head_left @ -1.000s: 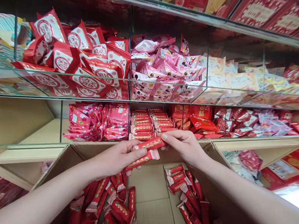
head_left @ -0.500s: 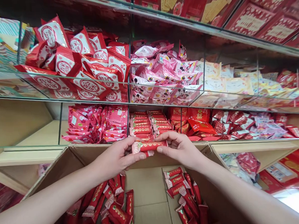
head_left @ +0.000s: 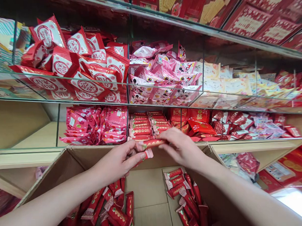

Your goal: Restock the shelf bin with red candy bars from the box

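My left hand [head_left: 126, 158] is closed on a red wrapped candy stick whose pink crimped end [head_left: 149, 153] pokes out past the thumb. Just above it, my right hand [head_left: 179, 146] pinches the right end of a second red candy stick [head_left: 154, 143], blurred by motion, whose left end lies at my left fingertips. Behind both hands, on the lower shelf, matching sticks [head_left: 139, 124] are stacked in two rows. Below, an open cardboard box [head_left: 150, 187] holds loose red candy sticks, a heap [head_left: 118, 212] on the left and a smaller group [head_left: 187, 195] on the right.
A glass-fronted shelf above holds red-and-white packets [head_left: 87, 84] and pink packets [head_left: 161, 75]. Beside the stacked sticks are pink flowered packets [head_left: 96, 124] and red packets [head_left: 200, 120]. Glass dividers [head_left: 57, 124] separate the bays. The box's back rim [head_left: 89, 148] meets the shelf edge.
The upper candy stick has turned and shifted slightly right with my right hand, leaving more of the lower stick's end visible in my left hand. The view has shifted slightly.
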Demonstrator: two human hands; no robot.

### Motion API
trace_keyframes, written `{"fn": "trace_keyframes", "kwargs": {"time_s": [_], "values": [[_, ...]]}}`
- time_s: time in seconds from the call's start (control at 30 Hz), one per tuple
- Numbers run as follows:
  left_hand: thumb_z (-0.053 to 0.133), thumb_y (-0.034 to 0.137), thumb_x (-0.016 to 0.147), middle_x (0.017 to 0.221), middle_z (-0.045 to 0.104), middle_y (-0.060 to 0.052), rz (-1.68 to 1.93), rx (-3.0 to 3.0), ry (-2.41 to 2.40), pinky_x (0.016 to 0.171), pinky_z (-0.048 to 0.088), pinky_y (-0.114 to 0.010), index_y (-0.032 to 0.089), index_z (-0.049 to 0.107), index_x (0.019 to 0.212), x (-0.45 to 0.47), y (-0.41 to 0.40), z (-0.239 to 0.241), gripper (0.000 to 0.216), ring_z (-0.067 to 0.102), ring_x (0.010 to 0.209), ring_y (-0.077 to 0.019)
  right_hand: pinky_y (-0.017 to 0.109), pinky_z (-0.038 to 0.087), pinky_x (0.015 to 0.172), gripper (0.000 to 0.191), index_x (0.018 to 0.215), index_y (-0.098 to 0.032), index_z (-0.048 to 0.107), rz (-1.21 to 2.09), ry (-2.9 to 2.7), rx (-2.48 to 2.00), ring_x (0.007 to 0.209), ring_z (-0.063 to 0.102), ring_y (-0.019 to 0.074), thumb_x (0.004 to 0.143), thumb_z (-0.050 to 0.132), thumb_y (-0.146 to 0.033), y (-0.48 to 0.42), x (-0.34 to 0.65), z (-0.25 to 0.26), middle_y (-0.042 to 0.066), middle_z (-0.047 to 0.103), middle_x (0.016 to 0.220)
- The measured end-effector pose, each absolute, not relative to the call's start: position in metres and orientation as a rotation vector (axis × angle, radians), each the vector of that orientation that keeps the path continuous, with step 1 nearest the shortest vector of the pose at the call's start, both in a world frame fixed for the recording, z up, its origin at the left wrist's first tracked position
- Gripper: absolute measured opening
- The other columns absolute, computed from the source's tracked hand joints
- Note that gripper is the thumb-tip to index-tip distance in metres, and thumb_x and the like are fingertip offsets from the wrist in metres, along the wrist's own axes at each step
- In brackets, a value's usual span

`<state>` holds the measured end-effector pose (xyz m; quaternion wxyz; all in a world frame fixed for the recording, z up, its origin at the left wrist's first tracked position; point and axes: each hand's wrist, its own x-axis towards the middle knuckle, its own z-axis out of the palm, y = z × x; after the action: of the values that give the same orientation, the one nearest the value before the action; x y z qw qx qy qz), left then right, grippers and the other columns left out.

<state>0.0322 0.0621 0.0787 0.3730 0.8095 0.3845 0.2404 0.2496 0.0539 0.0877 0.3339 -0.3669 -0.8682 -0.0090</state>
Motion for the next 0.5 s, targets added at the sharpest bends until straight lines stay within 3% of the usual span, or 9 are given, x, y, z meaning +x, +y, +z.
{"fn": "trace_keyframes", "kwargs": {"time_s": [0.17,0.5], "values": [[0.046,0.046,0.078,0.054,0.046,0.006,0.517,2.124,1.055,0.048,0.031,-0.02,0.018,0.056,0.079,0.034,0.058,0.078,0.03,0.042,0.051,-0.0102,0.033,0.04,0.083,0.022,0.101,-0.014,0.054,-0.387,-2.095,-1.181,0.092,0.049,0.0198,0.084,0.041,-0.02,0.075,0.278,0.092,0.011,0.056,0.099],[0.044,0.053,0.076,0.054,0.046,0.005,0.47,2.165,1.01,0.046,0.028,-0.02,0.018,0.06,0.077,0.035,0.051,0.081,0.038,0.04,0.05,-0.0096,0.029,0.044,0.08,0.026,0.1,-0.013,0.06,0.041,-2.39,-1.586,0.089,0.057,0.0196,0.08,0.045,-0.016,0.083,0.292,0.083,0.009,0.063,0.098]]}}
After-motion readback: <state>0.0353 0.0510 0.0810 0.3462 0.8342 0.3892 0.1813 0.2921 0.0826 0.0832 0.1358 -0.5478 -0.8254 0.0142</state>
